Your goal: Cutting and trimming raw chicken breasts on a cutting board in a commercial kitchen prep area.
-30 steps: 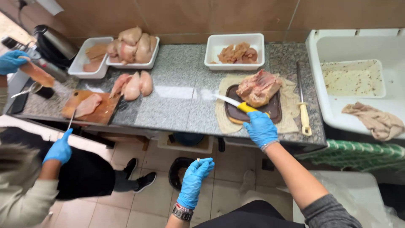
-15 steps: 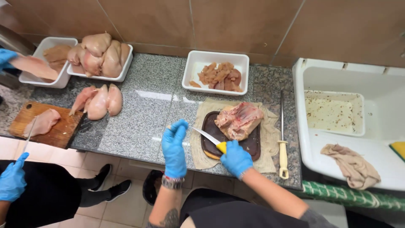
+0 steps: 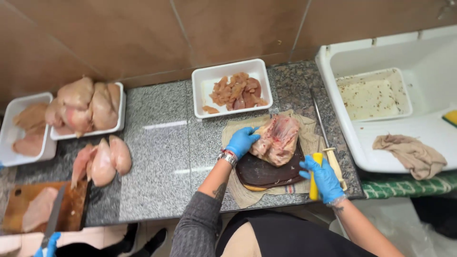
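Chicken carcass (image 3: 277, 139) on granite counter (image 3: 162, 157): left hand (image 3: 241, 141) grips it, right hand (image 3: 324, 177) clasps knife (image 3: 314, 183).

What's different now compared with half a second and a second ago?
The left hand came up from below the counter and now grips the raw chicken carcass on the dark oval board. The right hand drew the yellow-handled knife back to the board's right edge, blade hidden. The white tray of chicken pieces and the honing steel stayed put.
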